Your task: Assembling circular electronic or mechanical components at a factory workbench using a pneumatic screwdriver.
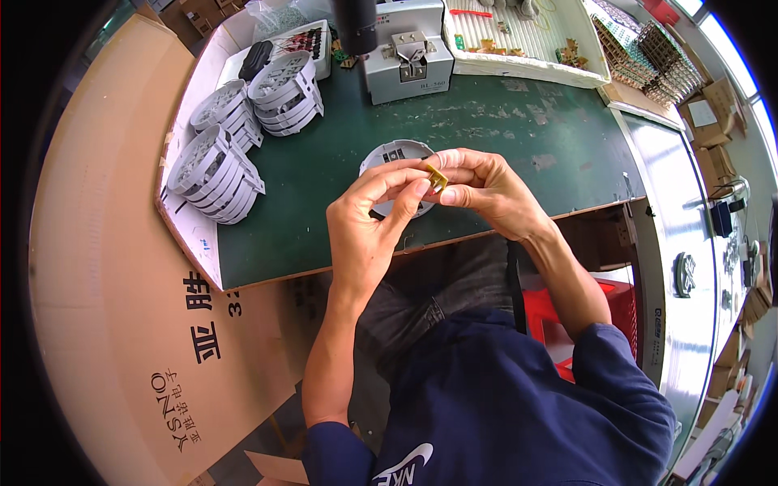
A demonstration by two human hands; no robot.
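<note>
Between my two hands is a small yellowish circuit board (438, 176), tilted, with a few parts on it that are too small to make out. The fingertips of my left hand (373, 198) pinch its left side. From the other side, the thumb and fingers of my right hand (486, 190) close on it. Just behind and below them, a round white plastic housing (377, 158) with dark parts inside lies on the green bench; my hands hide much of it.
Stacks of round white housings (215, 178) stand at the left of the bench (527, 146). At the back sit a grey metal machine (409, 57) and a white tray (527, 69) with small boards. A dark cylinder (355, 28) hangs overhead. A large cardboard sheet (105, 243) leans at the left.
</note>
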